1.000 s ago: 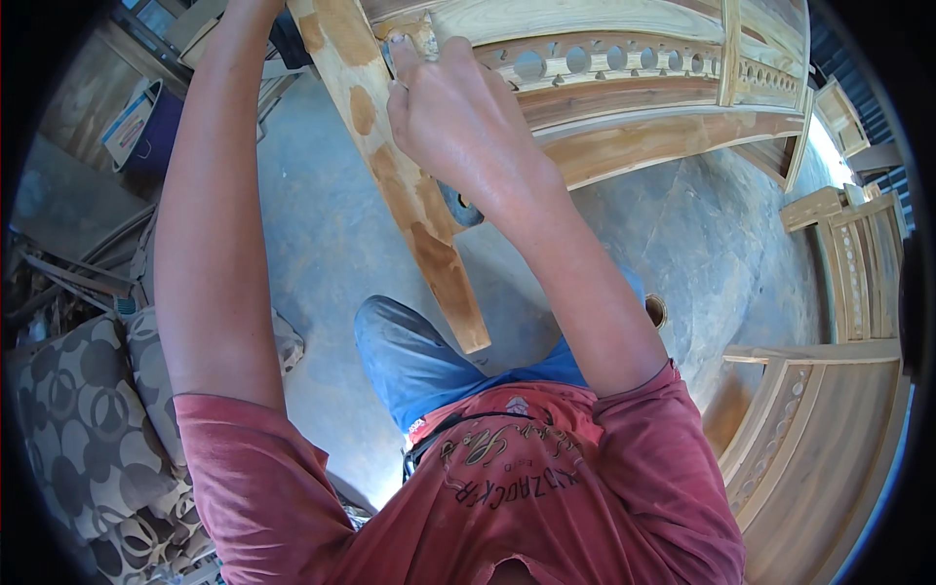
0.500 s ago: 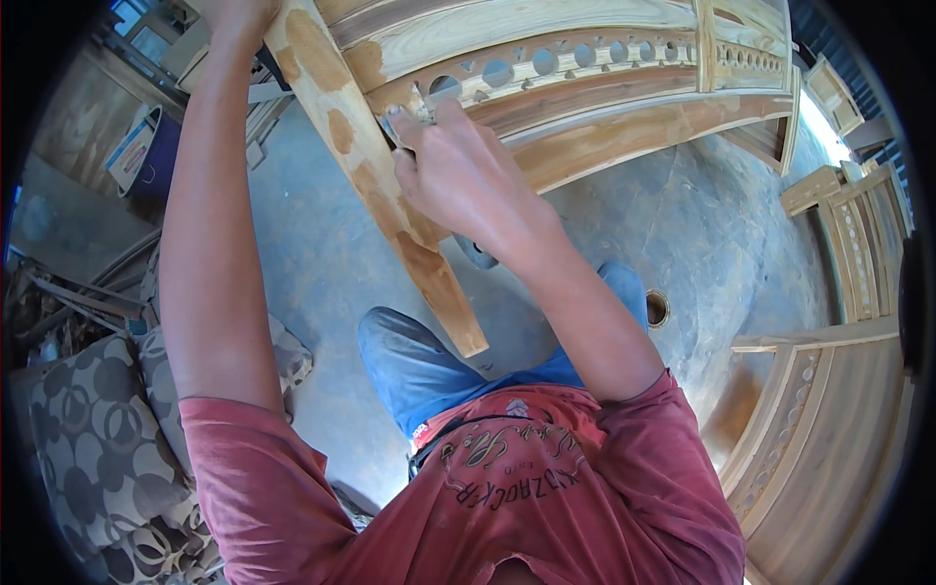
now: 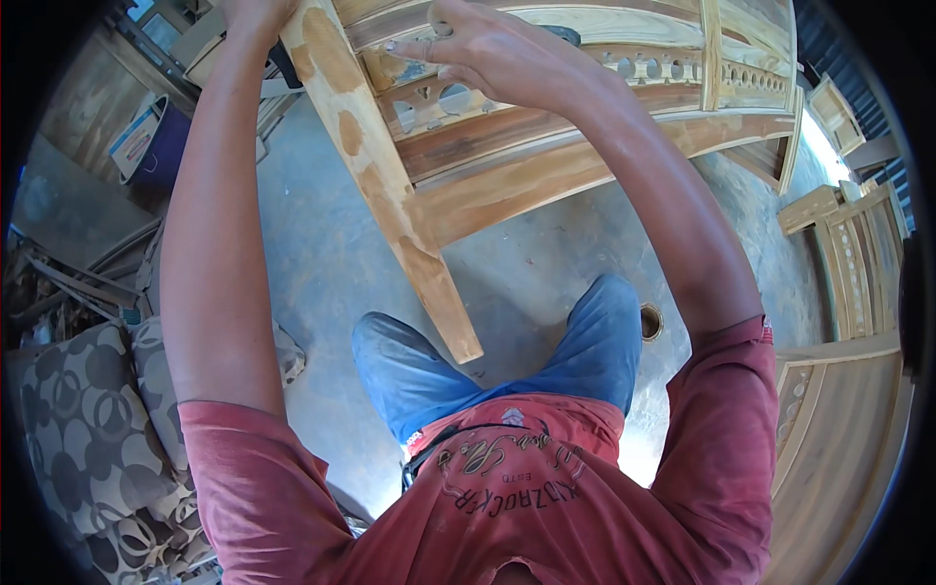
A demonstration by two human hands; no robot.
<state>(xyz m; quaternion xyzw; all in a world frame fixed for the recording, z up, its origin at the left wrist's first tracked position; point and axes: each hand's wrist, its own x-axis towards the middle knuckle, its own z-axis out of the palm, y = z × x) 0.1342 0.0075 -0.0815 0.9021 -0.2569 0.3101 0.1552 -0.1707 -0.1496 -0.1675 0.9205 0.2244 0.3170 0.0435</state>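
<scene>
A pale wooden furniture frame (image 3: pixel 531 200) with a row of round cut-outs stands before me, its tapering post (image 3: pixel 375 195) slanting toward my knees. Brown patches mark the post. My left hand (image 3: pixel 257 14) is at the post's upper end, cut off by the picture's upper edge, so its fingers are hidden. Over the panel beside the post, my right hand (image 3: pixel 487 54) is closed around a tool, with one finger stretched toward the post. Only the tool's dark rounded end (image 3: pixel 563 35) shows past the wrist; its kind is hidden.
Patterned cushions (image 3: pixel 93 419) lie at the lower left, below a purple bucket (image 3: pixel 161 156). More wooden furniture (image 3: pixel 843 429) stands on the right. A small round container (image 3: pixel 651 320) sits on the grey floor (image 3: pixel 317 283) beside my right knee.
My right hand has moved up and away from the post's edge, farther over the panel, and the dark tool end has gone up with it. My left hand stays at the post's upper end.
</scene>
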